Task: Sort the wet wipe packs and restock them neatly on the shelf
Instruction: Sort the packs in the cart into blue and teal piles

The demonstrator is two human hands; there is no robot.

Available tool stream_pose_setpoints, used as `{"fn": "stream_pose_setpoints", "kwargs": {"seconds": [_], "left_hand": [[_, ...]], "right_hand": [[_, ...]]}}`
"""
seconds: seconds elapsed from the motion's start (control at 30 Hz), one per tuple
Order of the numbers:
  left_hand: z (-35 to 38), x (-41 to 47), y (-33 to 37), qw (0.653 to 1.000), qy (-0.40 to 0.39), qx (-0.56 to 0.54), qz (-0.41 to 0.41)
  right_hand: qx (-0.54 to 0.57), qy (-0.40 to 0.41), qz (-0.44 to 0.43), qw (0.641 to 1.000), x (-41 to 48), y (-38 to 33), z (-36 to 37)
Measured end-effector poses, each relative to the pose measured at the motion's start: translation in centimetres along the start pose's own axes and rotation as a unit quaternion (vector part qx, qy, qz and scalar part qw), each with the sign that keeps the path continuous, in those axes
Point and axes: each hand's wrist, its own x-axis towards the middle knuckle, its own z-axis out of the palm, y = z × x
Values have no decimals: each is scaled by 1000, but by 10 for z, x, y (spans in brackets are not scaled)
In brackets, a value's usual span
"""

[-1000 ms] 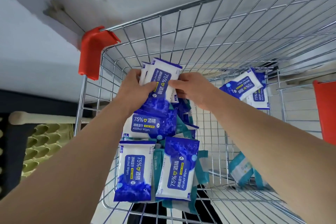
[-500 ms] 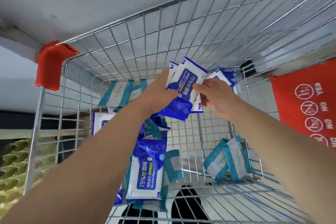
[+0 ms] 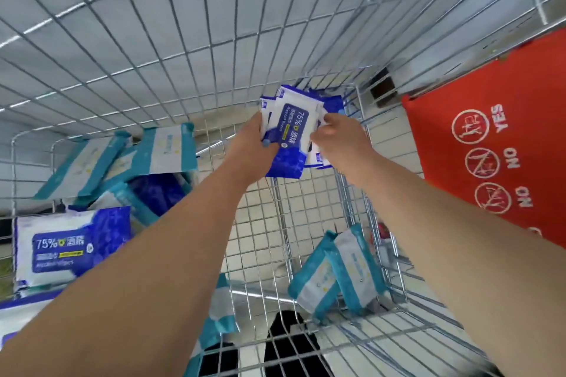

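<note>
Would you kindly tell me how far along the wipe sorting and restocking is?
Sorting has started: the left hand and right hand grip a bunch of blue packs inside the cart. No shelf shows, so nothing looks restocked. Left: teal packs at both sides and a loose blue pack lie in the cart.

Blue pack (image 3: 66,249) at left: "75% 酒精", small print blurred. Held pack (image 3: 289,131): "75% 酒精", "Alcohol Wipes". Red sign (image 3: 496,150): "YES", "NO", "NO" w/ round pictograms.
</note>
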Motion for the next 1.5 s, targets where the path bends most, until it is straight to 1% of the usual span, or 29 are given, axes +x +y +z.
{"fn": "stream_pose_setpoints", "kwargs": {"seconds": [0.07, 0.1, 0.17, 0.27, 0.37, 0.43, 0.5, 0.57, 0.6, 0.63, 0.7, 0.77, 0.83, 0.9, 0.97, 1.03, 1.1, 1.17, 1.27, 1.3, 1.43, 1.5], "left_hand": [[-3, -2, 0, 998, 0, 66, 9], [-6, -6, 2, 993, 7, 122, 7], [-16, -15, 7, 970, 21, 243, 8], [-43, -40, 15, 943, 40, 329, 28], [-83, -67, 7, 918, 73, 388, 36], [-117, -82, -5, 910, 95, 404, 16], [-150, -91, -25, 894, 106, 435, -23], [-179, -91, -51, 878, 104, 460, -76], [-191, -90, -65, 880, 97, 454, -100], [-199, -88, -77, 888, 85, 435, -119], [-206, -83, -96, 911, 64, 380, -149], [-207, -76, -105, 930, 52, 324, -166], [-208, -68, -105, 941, 63, 285, -172], [-212, -63, -104, 949, 96, 235, -188], [-216, -62, -107, 956, 114, 183, -197], [-214, -64, -112, 964, 93, 161, -189], [-209, -67, -115, 972, 73, 120, -187], [-204, -65, -115, 974, 74, 75, -198], [-204, -59, -111, 969, 94, 72, -218], [-206, -58, -110, 967, 90, 78, -223], [-215, -55, -108, 971, 22, 94, -220], [-218, -56, -107, 973, 10, 76, -217]], "right_hand": [[-92, 7, -42, 995, -6, 1, -1], [-137, 12, -66, 988, -11, 2, -1], [-190, 11, -111, 976, -22, -3, -1], [-264, -11, -168, 950, -40, -21, 10], [-283, -33, -218, 933, -60, -52, 33], [-279, -50, -233, 930, -70, -72, 55], [-273, -72, -226, 932, -76, -91, 79], [-265, -97, -195, 939, -77, -104, 104], [-259, -108, -174, 944, -75, -108, 115], [-251, -116, -156, 948, -73, -111, 126], [-216, -133, -137, 957, -68, -112, 144], [-168, -131, -116, 970, -62, -110, 155], [-134, -118, -93, 980, -57, -109, 157], [-104, -113, -70, 986, -52, -107, 157], [-85, -118, -40, 989, -49, -105, 154], [-84, -133, -22, 987, -49, -103, 149], [-92, -148, -21, 984, -51, -101, 147], [-92, -158, -25, 983, -54, -102, 148], [-71, -178, -32, 981, -58, -106, 152], [-67, -180, -35, 981, -59, -108, 154], [-54, -184, -34, 981, -60, -111, 156], [-52, -183, -33, 981, -61, -111, 155]]}}
